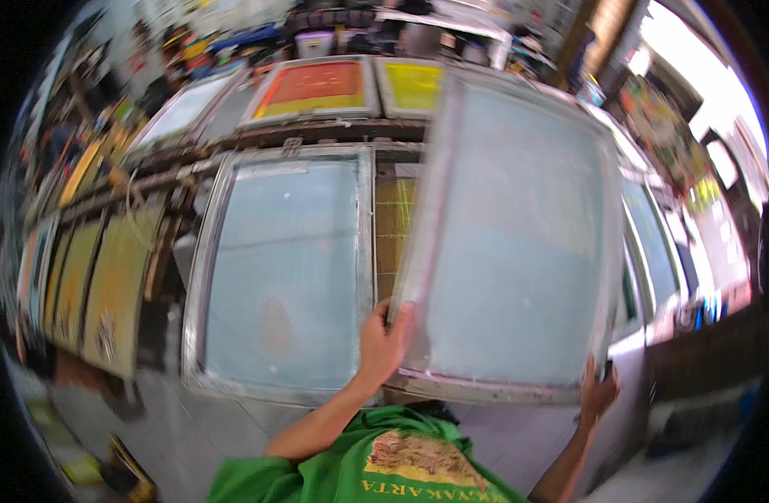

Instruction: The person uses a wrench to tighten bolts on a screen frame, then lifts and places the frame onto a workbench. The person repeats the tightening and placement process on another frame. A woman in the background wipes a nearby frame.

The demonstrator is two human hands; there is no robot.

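Observation:
Both my hands hold a large screen-printing frame (518, 226) with pale blue-grey mesh, tilted in front of me. My left hand (384, 344) is closed round its left edge near the bottom corner. The lower right corner is gripped by my right hand (598, 390), its fingers partly hidden and blurred. To the left, a second screen frame (288, 268) with similar mesh and a whitish rim lies on the bench. Between the two frames shows a strip of brown board (391, 222) with yellow grid lines, partly covered by the held frame.
Along the far side lie a screen with orange and yellow mesh (313, 86) and a yellow one (411, 86). Several yellowish boards (120, 281) stand at the left. More frames (652, 239) sit at the right. Grey floor (225, 427) shows below the bench.

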